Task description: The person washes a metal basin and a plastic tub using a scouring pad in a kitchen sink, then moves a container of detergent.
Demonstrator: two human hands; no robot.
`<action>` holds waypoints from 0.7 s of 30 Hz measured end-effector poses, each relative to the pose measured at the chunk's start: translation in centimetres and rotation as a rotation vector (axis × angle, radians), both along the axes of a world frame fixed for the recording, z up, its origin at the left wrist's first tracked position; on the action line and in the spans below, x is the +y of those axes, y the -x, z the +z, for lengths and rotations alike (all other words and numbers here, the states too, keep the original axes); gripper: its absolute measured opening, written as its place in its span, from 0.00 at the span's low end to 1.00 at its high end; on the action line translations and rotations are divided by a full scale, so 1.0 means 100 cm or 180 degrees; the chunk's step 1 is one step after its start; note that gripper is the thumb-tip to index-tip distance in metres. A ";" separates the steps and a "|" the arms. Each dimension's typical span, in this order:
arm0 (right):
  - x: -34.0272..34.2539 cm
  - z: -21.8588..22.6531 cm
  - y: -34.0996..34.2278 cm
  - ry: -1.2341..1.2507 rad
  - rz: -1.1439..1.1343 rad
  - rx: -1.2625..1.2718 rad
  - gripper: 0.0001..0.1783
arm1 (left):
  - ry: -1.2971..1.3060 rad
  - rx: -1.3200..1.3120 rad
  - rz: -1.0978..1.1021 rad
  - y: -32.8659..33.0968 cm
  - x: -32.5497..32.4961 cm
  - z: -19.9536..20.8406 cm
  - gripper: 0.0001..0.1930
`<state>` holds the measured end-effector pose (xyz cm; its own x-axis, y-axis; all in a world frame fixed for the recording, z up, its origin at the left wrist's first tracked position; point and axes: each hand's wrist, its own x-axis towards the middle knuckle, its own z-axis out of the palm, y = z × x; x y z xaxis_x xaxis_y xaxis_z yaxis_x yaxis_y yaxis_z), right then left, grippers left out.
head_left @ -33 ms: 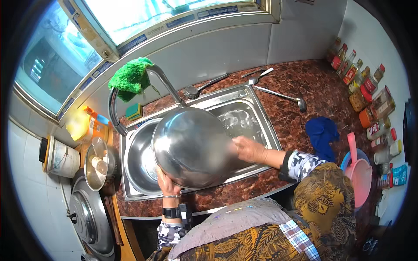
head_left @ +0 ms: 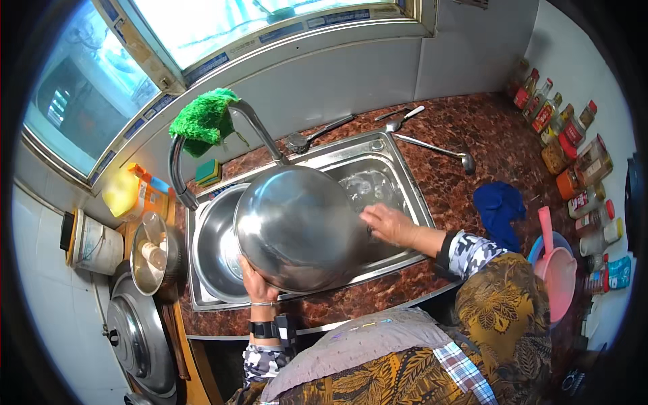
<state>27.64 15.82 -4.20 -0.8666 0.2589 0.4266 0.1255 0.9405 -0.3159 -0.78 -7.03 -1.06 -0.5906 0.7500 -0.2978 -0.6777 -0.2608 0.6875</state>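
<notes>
I can't read any wording for certain from here. Ahead of me, the window frame (head_left: 424, 15) carries blue-and-white printed tape (head_left: 208, 67). On my right, a bottle (head_left: 542, 117) in the row wears a red label, and a jar (head_left: 582, 201) nearer me has a pale one. The teal packet (head_left: 619, 273) shows light marks, too small to make out.

I see in the centre a bowl (head_left: 297, 223) in the left hand (head_left: 258, 282), the right hand (head_left: 391, 226) at its right edge; upper left, a cloth (head_left: 206, 116) on the tap (head_left: 260, 131).
</notes>
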 end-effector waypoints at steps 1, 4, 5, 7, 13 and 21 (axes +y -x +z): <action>0.014 -0.005 -0.004 -0.0431 -0.0223 -0.0208 0.29 | -0.0067 -0.0257 0.0145 0.008 -0.006 -0.004 0.29; 0.036 0.006 -0.014 -0.0015 -0.0819 -0.0429 0.27 | -0.0007 0.0171 0.0338 0.012 -0.015 0.021 0.29; 0.040 0.010 -0.016 -0.0035 -0.0876 -0.0370 0.27 | 0.0186 0.1565 0.0299 0.038 -0.043 -0.004 0.33; 0.047 0.015 -0.026 -0.0091 -0.1045 -0.0288 0.26 | 0.0012 0.1644 0.0026 0.056 -0.068 0.003 0.37; 0.048 0.001 -0.052 0.0296 -0.1163 -0.0575 0.28 | 0.0120 0.1561 0.0547 0.065 -0.125 0.074 0.22; 0.034 -0.006 -0.052 0.0413 -0.0989 -0.0692 0.24 | 0.0403 0.1908 0.0178 0.068 -0.115 0.130 0.13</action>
<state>32.88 19.23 -4.82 -0.8050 0.5626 0.1882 0.4747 0.8012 -0.3644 -7.62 -18.49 11.99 -0.7203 0.6936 0.0137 -0.1512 -0.1762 0.9727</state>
